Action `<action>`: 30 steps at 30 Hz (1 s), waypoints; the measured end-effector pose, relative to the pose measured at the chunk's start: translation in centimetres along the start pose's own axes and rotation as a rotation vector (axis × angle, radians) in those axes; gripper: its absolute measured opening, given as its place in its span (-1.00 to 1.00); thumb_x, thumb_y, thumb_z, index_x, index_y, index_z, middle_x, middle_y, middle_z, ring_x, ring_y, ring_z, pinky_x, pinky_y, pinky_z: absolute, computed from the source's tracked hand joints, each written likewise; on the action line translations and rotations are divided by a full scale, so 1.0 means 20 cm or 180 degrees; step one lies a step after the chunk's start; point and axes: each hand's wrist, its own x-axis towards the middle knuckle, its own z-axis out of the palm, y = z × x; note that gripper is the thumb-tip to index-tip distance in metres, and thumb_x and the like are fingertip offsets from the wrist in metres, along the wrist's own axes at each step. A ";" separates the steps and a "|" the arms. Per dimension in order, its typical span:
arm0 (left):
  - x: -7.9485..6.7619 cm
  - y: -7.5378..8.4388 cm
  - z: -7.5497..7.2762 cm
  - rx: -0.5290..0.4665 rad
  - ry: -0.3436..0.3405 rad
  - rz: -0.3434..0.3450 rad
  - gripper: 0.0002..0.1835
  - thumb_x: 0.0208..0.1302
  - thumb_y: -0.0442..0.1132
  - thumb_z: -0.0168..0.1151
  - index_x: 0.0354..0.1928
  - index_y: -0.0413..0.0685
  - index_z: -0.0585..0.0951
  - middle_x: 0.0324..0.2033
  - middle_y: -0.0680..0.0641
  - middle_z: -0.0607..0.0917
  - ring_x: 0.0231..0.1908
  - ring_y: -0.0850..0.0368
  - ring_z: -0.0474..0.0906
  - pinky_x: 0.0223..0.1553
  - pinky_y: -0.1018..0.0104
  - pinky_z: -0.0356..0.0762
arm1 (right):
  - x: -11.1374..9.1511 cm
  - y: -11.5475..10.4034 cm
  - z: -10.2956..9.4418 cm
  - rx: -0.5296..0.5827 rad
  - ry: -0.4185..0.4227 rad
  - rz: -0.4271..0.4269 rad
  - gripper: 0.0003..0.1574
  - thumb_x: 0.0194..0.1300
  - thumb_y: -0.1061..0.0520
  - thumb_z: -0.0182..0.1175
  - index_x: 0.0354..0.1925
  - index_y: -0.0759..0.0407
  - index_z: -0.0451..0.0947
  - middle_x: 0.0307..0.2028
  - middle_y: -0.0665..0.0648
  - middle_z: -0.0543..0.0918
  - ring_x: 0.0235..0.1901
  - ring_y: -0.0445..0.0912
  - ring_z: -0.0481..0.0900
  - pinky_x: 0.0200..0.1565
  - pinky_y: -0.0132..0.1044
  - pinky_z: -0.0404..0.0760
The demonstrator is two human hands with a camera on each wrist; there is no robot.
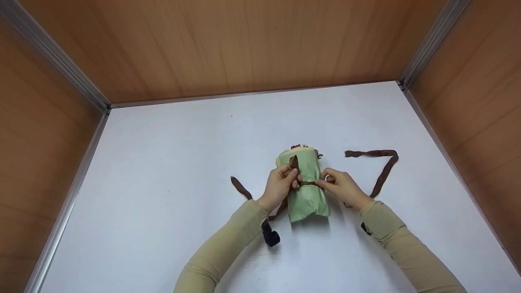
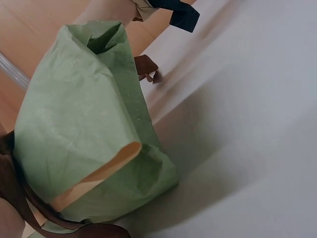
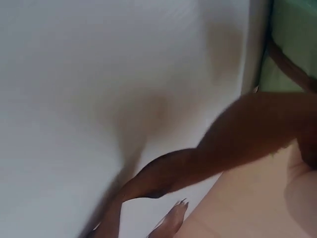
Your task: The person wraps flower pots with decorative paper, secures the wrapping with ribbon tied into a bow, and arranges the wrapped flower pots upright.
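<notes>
A bundle wrapped in green paper (image 1: pixel 308 203) lies on the white table, with small reddish and pale tips (image 1: pixel 299 146) showing at its far end. Around its middle runs a brown ribbon (image 1: pixel 308 183). My left hand (image 1: pixel 280 185) pinches the ribbon at the bundle's left side, and a short end stands up above the fingers. On the right side, my right hand (image 1: pixel 341 188) holds the ribbon between thumb and fingers. From there a twisted length of ribbon (image 3: pixel 237 139) trails away in the right wrist view. The left wrist view shows the folded paper (image 2: pixel 74 109) and its open lower end.
A long ribbon tail (image 1: pixel 384 175) lies bent on the table (image 1: pixel 183 154) to the right. Another ribbon end (image 1: pixel 241 188) shows left of the left wrist. A dark strap (image 1: pixel 270 235) hangs by the left sleeve. Wooden walls (image 1: pixel 252 44) enclose the table at the back and sides.
</notes>
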 end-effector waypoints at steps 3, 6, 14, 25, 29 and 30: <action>0.00 0.00 0.01 0.0015 -0.0023 0.0015 -0.80 0.41 -0.37 -0.02 -0.38 -0.28 0.51 -0.59 0.08 0.59 -0.63 0.34 0.41 -0.46 0.49 0.48 | -0.01 0.04 -0.06 -0.0011 -0.0216 0.0017 -0.76 0.31 0.01 0.18 -0.29 0.18 0.55 -0.61 0.01 0.44 -0.60 -0.26 0.26 -0.50 -0.41 0.26; 0.00 0.00 0.01 0.0001 -0.0043 0.0011 -0.81 0.41 -0.37 -0.01 -0.38 -0.29 0.51 -0.58 0.08 0.59 -0.63 0.34 0.41 -0.46 0.49 0.48 | -0.03 0.10 -0.14 0.0079 -0.0474 0.0119 -0.73 0.32 0.04 0.18 -0.24 0.25 0.58 -0.56 0.00 0.43 -0.56 -0.23 0.27 -0.48 -0.40 0.27; 0.00 0.00 0.01 -0.0045 -0.0045 0.0028 -0.81 0.41 -0.37 -0.02 -0.32 -0.36 0.51 -0.55 0.08 0.61 -0.61 0.36 0.43 -0.42 0.49 0.50 | -0.10 0.24 -0.39 0.0561 -0.0867 0.0541 -0.58 0.35 0.07 0.13 -0.16 0.48 0.47 -0.58 -0.08 0.43 -0.57 -0.25 0.34 -0.48 -0.40 0.37; 0.01 0.00 0.02 -0.0263 -0.0119 0.0045 -0.95 0.42 -0.40 -0.07 -0.17 -0.19 0.40 -0.52 0.07 0.61 -0.59 0.33 0.44 -0.39 0.48 0.53 | -0.14 0.24 -0.61 0.0910 -0.0777 0.0403 -0.87 0.39 0.13 0.08 -0.28 0.11 0.55 -0.47 -0.11 0.55 -0.46 -0.24 0.46 -0.49 -0.34 0.48; 0.01 -0.01 0.02 -0.0196 -0.0097 0.0148 -0.92 0.43 -0.41 -0.08 -0.13 -0.22 0.39 -0.52 0.08 0.61 -0.59 0.34 0.45 -0.41 0.48 0.51 | -0.09 0.15 -0.60 0.0839 -0.0536 0.0400 -0.87 0.38 0.09 0.10 -0.25 0.08 0.56 -0.42 -0.09 0.57 -0.37 -0.21 0.48 -0.39 -0.30 0.50; 0.01 -0.01 0.02 -0.0184 -0.0087 0.0169 -0.92 0.42 -0.41 -0.08 -0.13 -0.24 0.39 -0.52 0.08 0.61 -0.60 0.34 0.45 -0.41 0.49 0.51 | -0.07 0.12 -0.59 0.0815 -0.0512 0.0425 -0.87 0.37 0.07 0.11 -0.24 0.06 0.56 -0.40 -0.10 0.58 -0.34 -0.21 0.49 -0.36 -0.27 0.49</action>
